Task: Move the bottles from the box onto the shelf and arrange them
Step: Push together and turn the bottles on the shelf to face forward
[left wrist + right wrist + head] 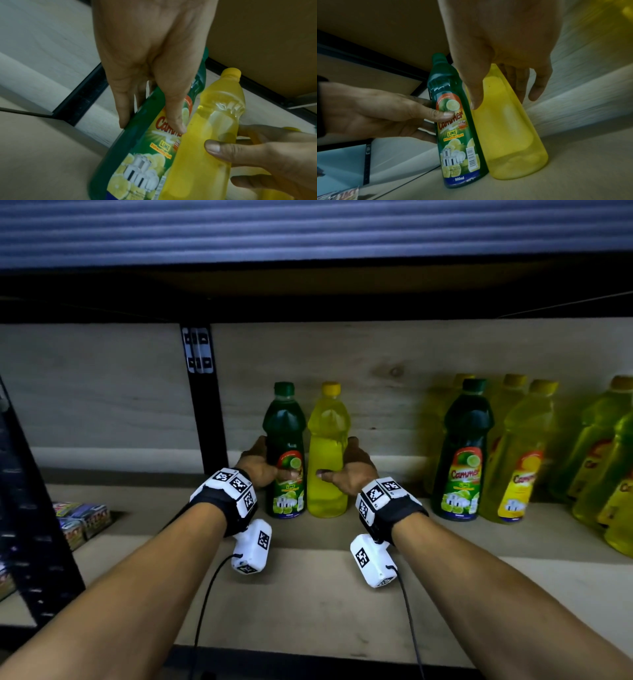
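A green lime dish-liquid bottle (286, 440) (137, 155) (458, 135) and a plain yellow bottle (327, 440) (205, 121) (510, 142) stand upright, side by side and touching, on the wooden shelf (308, 594). My left hand (263, 467) (150, 119) grips the green bottle at mid height, thumb on the label, fingers behind. At the same height, my right hand (346, 470) (505, 98) grips the yellow bottle, thumb in front, fingers round its right side. No box is in view.
More bottles stand in a group at the right: a green one (462, 457) and several yellow ones (520, 460). A black upright post (202, 405) rises just left of my hands. Small packets (82, 518) lie at the far left. Another shelf board hangs close overhead.
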